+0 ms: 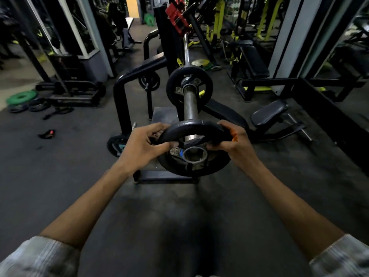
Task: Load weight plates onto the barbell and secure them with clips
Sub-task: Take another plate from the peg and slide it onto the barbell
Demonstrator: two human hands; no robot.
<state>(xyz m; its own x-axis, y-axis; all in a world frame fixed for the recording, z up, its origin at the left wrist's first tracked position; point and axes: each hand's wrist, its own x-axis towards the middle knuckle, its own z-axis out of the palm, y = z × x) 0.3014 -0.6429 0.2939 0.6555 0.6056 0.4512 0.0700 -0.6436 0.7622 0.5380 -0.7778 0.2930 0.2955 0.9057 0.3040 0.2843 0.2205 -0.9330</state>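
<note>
A steel barbell points away from me, its sleeve end nearest. One black weight plate sits farther up the sleeve. Both my hands hold a second black weight plate threaded over the sleeve end and tilted. My left hand grips its left rim. Its right rim is gripped by my right hand, where something orange shows between the fingers. Whether that is a clip I cannot tell.
A black bench rack frame stands left of the bar, a padded bench to the right. Green and black plates lie on the floor far left, with a small dark and red object nearer. Machines crowd the back.
</note>
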